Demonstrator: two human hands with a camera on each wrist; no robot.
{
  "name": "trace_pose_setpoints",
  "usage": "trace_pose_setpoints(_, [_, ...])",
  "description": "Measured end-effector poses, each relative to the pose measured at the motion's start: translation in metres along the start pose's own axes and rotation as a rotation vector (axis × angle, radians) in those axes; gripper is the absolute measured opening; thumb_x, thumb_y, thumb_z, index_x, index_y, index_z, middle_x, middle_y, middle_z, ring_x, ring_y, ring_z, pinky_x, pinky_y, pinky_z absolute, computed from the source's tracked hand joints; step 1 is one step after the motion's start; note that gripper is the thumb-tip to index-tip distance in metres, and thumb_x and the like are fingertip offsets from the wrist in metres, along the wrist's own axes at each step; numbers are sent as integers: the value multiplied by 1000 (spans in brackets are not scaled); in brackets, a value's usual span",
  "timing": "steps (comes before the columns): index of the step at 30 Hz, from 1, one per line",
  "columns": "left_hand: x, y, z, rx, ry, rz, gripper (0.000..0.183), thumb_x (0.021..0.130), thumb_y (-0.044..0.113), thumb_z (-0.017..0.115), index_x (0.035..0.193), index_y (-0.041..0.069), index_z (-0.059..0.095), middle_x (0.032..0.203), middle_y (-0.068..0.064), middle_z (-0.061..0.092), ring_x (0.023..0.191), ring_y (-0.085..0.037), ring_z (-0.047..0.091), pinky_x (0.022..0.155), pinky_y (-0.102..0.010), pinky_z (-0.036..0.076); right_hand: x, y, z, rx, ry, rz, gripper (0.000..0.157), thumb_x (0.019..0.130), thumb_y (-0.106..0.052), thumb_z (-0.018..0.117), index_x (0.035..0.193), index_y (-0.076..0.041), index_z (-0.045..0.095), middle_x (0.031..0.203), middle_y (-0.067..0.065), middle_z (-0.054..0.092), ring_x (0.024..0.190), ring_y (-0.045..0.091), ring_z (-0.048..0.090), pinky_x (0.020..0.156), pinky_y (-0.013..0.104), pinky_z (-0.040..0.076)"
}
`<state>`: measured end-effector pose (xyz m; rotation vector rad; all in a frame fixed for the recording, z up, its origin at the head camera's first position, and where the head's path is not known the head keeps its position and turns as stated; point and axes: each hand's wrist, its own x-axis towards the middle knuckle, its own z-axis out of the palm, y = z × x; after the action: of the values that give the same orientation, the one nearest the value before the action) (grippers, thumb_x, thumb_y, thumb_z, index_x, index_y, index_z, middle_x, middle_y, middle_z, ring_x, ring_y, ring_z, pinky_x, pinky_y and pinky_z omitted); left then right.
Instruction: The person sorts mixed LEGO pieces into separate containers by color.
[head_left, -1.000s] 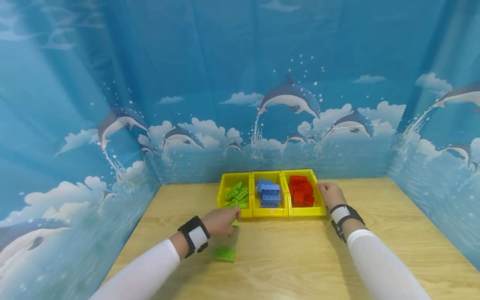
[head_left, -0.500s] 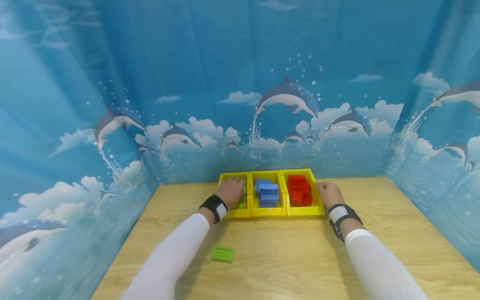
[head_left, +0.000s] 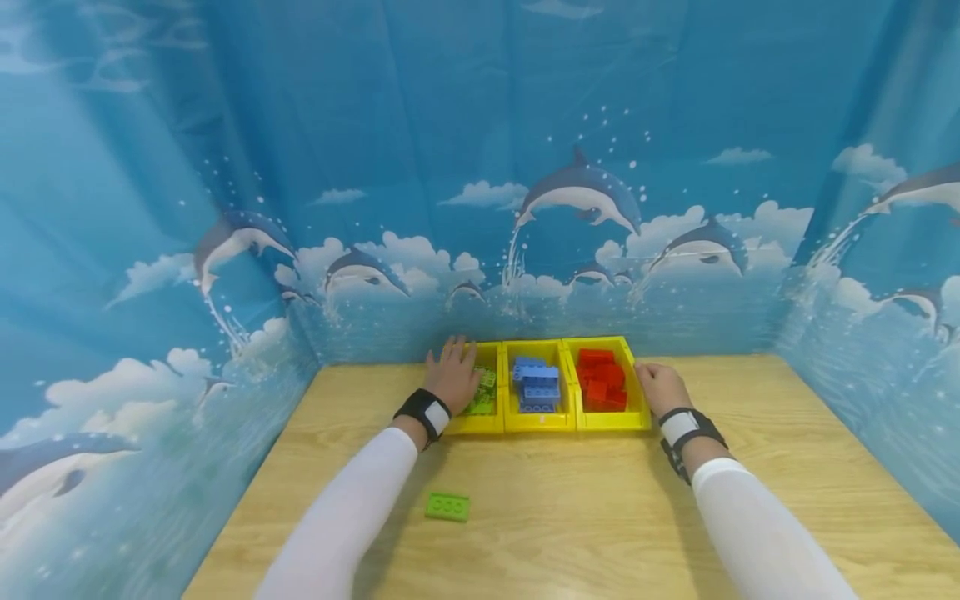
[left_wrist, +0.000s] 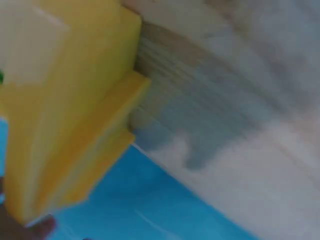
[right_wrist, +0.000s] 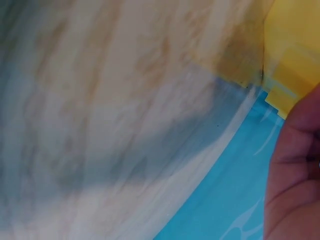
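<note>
Three yellow bins stand in a row: the left bin (head_left: 491,425) holds green toy bricks (head_left: 483,392), the middle bin (head_left: 540,422) blue bricks (head_left: 536,385), the right bin (head_left: 611,422) red bricks (head_left: 602,381). My left hand (head_left: 452,379) lies over the left bin's left side, fingers straight and spread toward its back; it covers part of the green bricks. In the left wrist view, fingertips (left_wrist: 42,227) show right at the bin's end. My right hand (head_left: 662,389) grips the right bin's right side with curled fingers.
A single green brick (head_left: 447,507) lies on the wooden table (head_left: 570,517) in front of the bins. Behind the table and at both sides hangs a blue dolphin-print curtain (head_left: 450,208).
My left hand has moved from in front of the left bin, where it had a green brick, into that bin, then onto its left side with fingers spreading. My right hand stays put.
</note>
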<state>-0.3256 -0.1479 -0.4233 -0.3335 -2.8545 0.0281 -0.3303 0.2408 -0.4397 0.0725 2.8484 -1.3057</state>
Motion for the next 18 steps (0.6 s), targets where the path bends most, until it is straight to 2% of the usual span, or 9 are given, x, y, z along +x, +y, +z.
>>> trace_pose_setpoints(3, [-9, -17, -5, -183, 19, -152, 53, 106, 36, 41, 146, 2, 42, 144, -22, 44, 132, -40, 44, 103, -58, 40, 0, 0, 0, 6, 8, -11, 64, 106, -44, 28, 136, 7, 51, 137, 29, 53, 121, 43, 53, 100, 56, 44])
trace_pose_setpoints(4, [-12, -23, -6, -248, 32, -196, 49, 106, 33, 42, 141, -1, 48, 136, -23, 50, 124, -40, 49, 100, -56, 44, 0, 0, 0, 10, 10, -12, 63, 106, -43, 29, 135, 7, 52, 135, 29, 54, 118, 42, 55, 99, 55, 46])
trace_pose_setpoints(6, [-20, -33, -6, -413, 15, -290, 43, 106, 31, 40, 123, -2, 62, 109, -21, 62, 100, -35, 60, 86, -47, 51, -1, 1, 0, 5, 12, -10, 63, 106, -44, 28, 134, 7, 53, 132, 28, 56, 112, 39, 57, 95, 53, 48])
trace_pose_setpoints(8, [-25, -41, -5, -572, -32, -363, 42, 106, 32, 40, 100, 1, 67, 84, -14, 60, 76, -28, 58, 69, -39, 50, -2, 3, 0, -1, 19, -4, 63, 106, -44, 27, 134, 6, 54, 131, 28, 57, 110, 38, 58, 94, 52, 49])
trace_pose_setpoints(10, [-29, -46, -5, -718, -76, -404, 42, 105, 34, 42, 83, 4, 63, 69, -9, 54, 63, -22, 51, 58, -34, 44, -4, 3, 0, -2, 25, 4, 64, 106, -44, 27, 134, 7, 53, 132, 28, 56, 109, 38, 57, 94, 53, 49])
trace_pose_setpoints(11, [-30, -48, -5, -779, -100, -428, 42, 104, 36, 44, 81, 5, 60, 68, -7, 51, 60, -20, 48, 56, -32, 41, -5, 3, 0, -4, 30, 8, 64, 106, -44, 27, 135, 7, 53, 133, 28, 55, 111, 38, 57, 95, 53, 48])
trace_pose_setpoints(13, [-31, -50, -6, -855, -123, -449, 40, 102, 38, 49, 84, 5, 63, 74, -7, 56, 65, -18, 50, 57, -30, 41, -5, 1, 1, 5, 34, 11, 63, 106, -43, 28, 135, 7, 52, 135, 29, 54, 114, 40, 56, 96, 55, 47])
trace_pose_setpoints(15, [-30, -51, -6, -925, -133, -480, 36, 100, 38, 55, 96, 5, 69, 87, -8, 62, 72, -18, 53, 61, -30, 44, -5, 0, 2, 17, 25, 16, 63, 106, -43, 28, 136, 7, 51, 136, 30, 53, 116, 41, 55, 98, 55, 46])
trace_pose_setpoints(18, [-27, -53, -4, -1062, -159, -573, 33, 97, 35, 62, 110, 5, 71, 100, -10, 64, 77, -19, 57, 63, -31, 48, -4, 0, 3, 4, 17, 15, 64, 106, -44, 29, 136, 7, 51, 136, 29, 53, 116, 41, 55, 98, 55, 46])
